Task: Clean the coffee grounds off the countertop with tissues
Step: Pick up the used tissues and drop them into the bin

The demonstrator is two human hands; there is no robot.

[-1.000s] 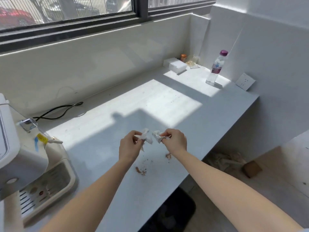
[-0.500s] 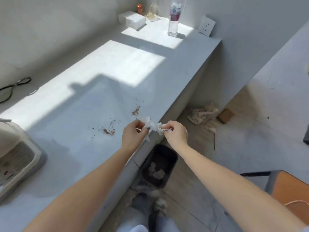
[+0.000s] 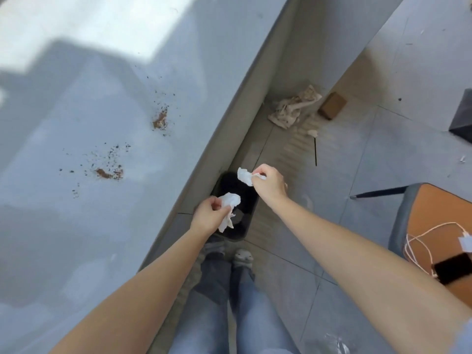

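My left hand [image 3: 208, 217] pinches a crumpled white tissue [image 3: 229, 201] just past the countertop's front edge. My right hand [image 3: 268, 183] pinches a second white tissue [image 3: 244, 176] a little farther out. Both hands hang above a black waste bin [image 3: 244, 215] on the floor beside the counter. On the grey countertop [image 3: 76, 226] lie two brown clumps of coffee grounds [image 3: 109, 173] [image 3: 160, 121], with dark specks scattered around them.
A dirty rag [image 3: 293, 108] and a small cardboard box [image 3: 333, 106] lie on the floor near the counter's base. At the right stands an orange chair [image 3: 439, 215] holding a white cable and a black device. My legs and feet are below.
The view tilted down toward the floor. Both hands left the countertop and moved over the bin, and they drew apart, each keeping its own tissue.
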